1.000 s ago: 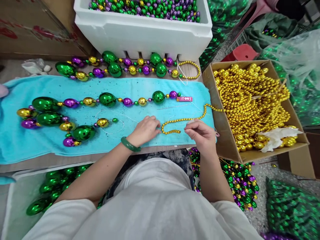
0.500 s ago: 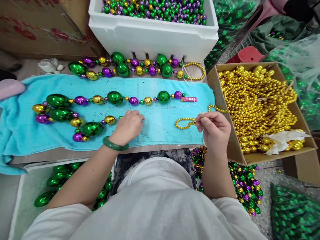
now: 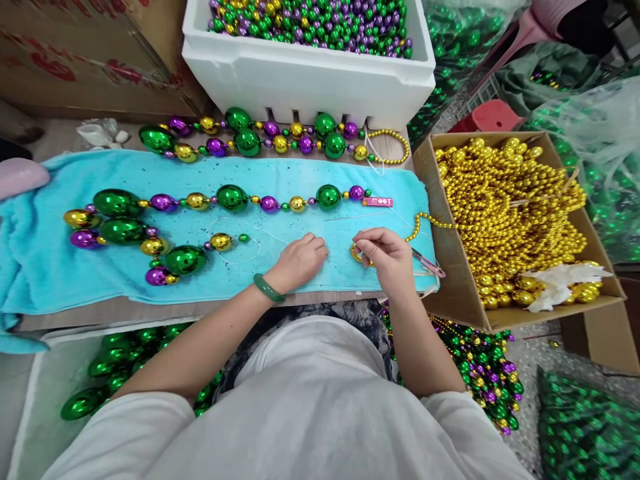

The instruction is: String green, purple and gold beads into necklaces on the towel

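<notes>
A half-strung necklace of big green, purple and gold balls (image 3: pixel 220 200) lies on a turquoise towel (image 3: pixel 310 170), its thin white thread (image 3: pixel 250 233) trailing rightward. My left hand (image 3: pixel 300 261) rests on the towel with fingers curled, pinching at the thread near its end. My right hand (image 3: pixel 387 257) is closed on the end of a small gold bead strand (image 3: pixel 425 220) that runs up into the cardboard box (image 3: pixel 425 163) of gold beads. Pink-handled scissors (image 3: pixel 430 267) poke out beside that hand.
A finished necklace (image 3: pixel 280 137) lies behind the towel, before a white foam box (image 3: pixel 310 80) full of mixed beads. A small red tag (image 3: pixel 377 201) lies on the towel. Green ball beads sit in a tray (image 3: pixel 30 393) at lower left; bagged beads fill the floor at right.
My left hand moved right along the thread, from beside the loose gold ball to the towel's middle. My right hand came left and down with the gold strand, meeting it.
</notes>
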Demonstrator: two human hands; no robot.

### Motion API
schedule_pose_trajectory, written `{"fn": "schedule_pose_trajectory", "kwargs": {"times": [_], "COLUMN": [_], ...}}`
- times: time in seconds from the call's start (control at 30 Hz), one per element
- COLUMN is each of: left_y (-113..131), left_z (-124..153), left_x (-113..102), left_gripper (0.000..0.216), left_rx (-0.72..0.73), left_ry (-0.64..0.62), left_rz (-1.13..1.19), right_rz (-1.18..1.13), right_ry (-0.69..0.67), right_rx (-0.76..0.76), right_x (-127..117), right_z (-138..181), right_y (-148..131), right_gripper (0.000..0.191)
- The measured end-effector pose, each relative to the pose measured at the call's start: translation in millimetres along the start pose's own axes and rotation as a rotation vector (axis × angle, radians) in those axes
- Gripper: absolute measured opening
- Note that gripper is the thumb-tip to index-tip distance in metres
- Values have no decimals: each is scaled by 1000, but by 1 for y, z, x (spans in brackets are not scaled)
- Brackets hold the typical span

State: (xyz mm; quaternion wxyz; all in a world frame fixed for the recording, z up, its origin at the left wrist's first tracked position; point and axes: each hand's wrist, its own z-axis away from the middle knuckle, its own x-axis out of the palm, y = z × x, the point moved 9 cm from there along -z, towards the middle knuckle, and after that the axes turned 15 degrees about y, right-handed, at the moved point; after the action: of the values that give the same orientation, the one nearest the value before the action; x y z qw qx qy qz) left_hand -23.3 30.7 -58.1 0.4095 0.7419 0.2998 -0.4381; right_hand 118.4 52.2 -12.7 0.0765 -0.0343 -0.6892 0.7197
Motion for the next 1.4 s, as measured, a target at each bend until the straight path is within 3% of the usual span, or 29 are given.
{"fn": "schedule_pose_trajectory", "kwargs": {"times": [0.07, 0.17, 0.23, 0.33, 0.57, 0.83, 1.03, 1.23, 1.4], "left_y": [-12, -33, -35, -21, -13, -12, -7, -11, -19], "left_z": [-1, 3, 7, 7, 4, 2, 2, 4, 10], "left_x": [-9, -20, -18, -18, -27, -27, -20, -9, 4], "left_gripper": [18, 16, 23, 32, 34, 28, 28, 30, 27], "left_rx": [-167, -528, -733, -862, -880, -768, -788, -843, -915], "left_ry": [97, 265, 294, 263, 264, 237, 179, 76, 25], "left_rz": [184, 622, 938, 1220, 1263, 1177, 1207, 1213, 1254], "right_rz": [28, 56, 22, -67, -88, -32, 52, 154, 151], "right_ry": [-9, -55, -89, -114, -115, -113, -115, -46, -40], "right_rx": [52, 137, 188, 227, 238, 271, 268, -13, 10], "right_x": [5, 15, 25, 38, 44, 42, 39, 27, 24], "right_z": [-1, 2, 6, 11, 11, 11, 11, 0, -6], "right_y": [7, 15, 18, 19, 20, 25, 30, 11, 15], "right_gripper": [15, 17, 21, 35, 45, 34, 26, 9, 10]}}
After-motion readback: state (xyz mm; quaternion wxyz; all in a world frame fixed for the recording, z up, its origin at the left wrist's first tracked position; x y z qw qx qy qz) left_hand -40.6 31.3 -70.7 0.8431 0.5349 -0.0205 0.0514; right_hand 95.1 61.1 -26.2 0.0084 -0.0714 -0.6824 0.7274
